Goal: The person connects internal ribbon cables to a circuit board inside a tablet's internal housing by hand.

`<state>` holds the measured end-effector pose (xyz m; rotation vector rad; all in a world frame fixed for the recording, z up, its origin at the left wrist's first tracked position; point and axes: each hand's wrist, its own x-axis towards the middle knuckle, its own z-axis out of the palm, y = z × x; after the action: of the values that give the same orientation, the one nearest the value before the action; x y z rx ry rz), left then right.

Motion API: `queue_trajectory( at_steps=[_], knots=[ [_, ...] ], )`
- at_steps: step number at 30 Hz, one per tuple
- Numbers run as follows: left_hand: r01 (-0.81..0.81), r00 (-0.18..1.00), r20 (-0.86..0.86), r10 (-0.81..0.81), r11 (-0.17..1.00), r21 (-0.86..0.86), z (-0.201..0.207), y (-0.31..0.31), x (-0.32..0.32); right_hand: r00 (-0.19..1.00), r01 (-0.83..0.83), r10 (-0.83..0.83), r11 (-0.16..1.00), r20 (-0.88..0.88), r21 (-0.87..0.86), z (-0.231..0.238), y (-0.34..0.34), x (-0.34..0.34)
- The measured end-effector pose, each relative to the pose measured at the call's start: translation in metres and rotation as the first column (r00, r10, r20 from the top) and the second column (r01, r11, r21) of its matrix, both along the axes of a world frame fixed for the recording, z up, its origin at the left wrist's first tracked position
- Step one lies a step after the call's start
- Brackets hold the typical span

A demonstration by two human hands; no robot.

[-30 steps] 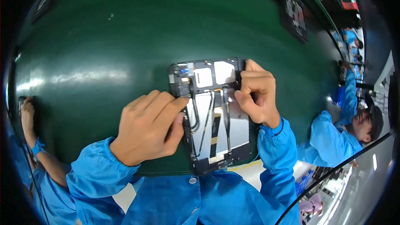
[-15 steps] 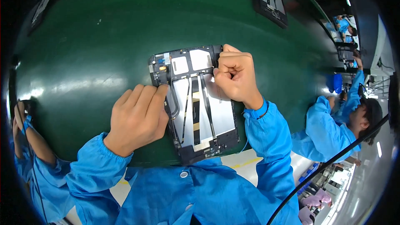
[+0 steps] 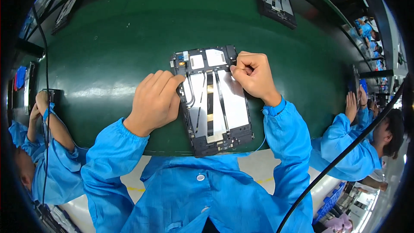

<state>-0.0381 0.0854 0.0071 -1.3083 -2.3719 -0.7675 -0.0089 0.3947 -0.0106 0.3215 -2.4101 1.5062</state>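
At the bottom of the frame the person's blue sleeves rise from the lower edge toward the middle. Just above them, at the near edge of the green tabletop (image 3: 108, 51), lies an opened tablet assembly (image 3: 214, 103), a dark rectangular frame with silvery plates, thin black ribbon strips running lengthwise and two pale rectangular labels near its upper end.

The left hand (image 3: 155, 101) rests on the tabletop at the assembly's left side, its fingers (image 3: 170, 82) curled loosely and held together, the tips pressing on the upper left edge of the frame; it grips nothing. The right hand (image 3: 254, 77) sits at the upper right corner of the assembly, its fingers (image 3: 241, 67) curled tight into a pinch on that edge; whether a small part lies between them cannot be told.

Against the frame half a second earlier, both hands keep the same places on the assembly, which now sits nearer the middle of the picture and more nearly upright.

Farther off, in the upper right, a second dark assembly (image 3: 276, 0) lies on the tabletop. At the left and right edges of the frame, other people's blue-sleeved arms reach onto the tabletop.
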Motion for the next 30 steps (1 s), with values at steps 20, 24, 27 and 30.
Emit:
queue_trajectory(
  at_steps=[20, 24, 27, 30],
  knots=[
    [0.165, 0.951, -0.272, -0.149, 0.986, 0.037, 0.007, -0.01, -0.002, 0.975, -0.104, 0.108, 0.994, 0.193, -0.028, 0.0, 0.013, 0.001],
    [0.176, 0.954, -0.251, -0.164, 0.984, 0.029, 0.008, -0.002, -0.015, 0.972, -0.105, 0.111, 0.994, 0.205, -0.042, 0.001, 0.015, 0.002],
    [0.227, 0.945, -0.242, -0.222, 0.974, -0.008, 0.012, 0.015, -0.021, 0.974, -0.114, 0.119, 0.993, 0.192, -0.038, 0.002, 0.016, 0.001],
    [0.261, 0.951, -0.16, -0.264, 0.964, -0.039, 0.008, 0.029, -0.027, 0.964, -0.12, 0.138, 0.988, 0.229, -0.094, -0.001, 0.013, 0.003]
  ],
)
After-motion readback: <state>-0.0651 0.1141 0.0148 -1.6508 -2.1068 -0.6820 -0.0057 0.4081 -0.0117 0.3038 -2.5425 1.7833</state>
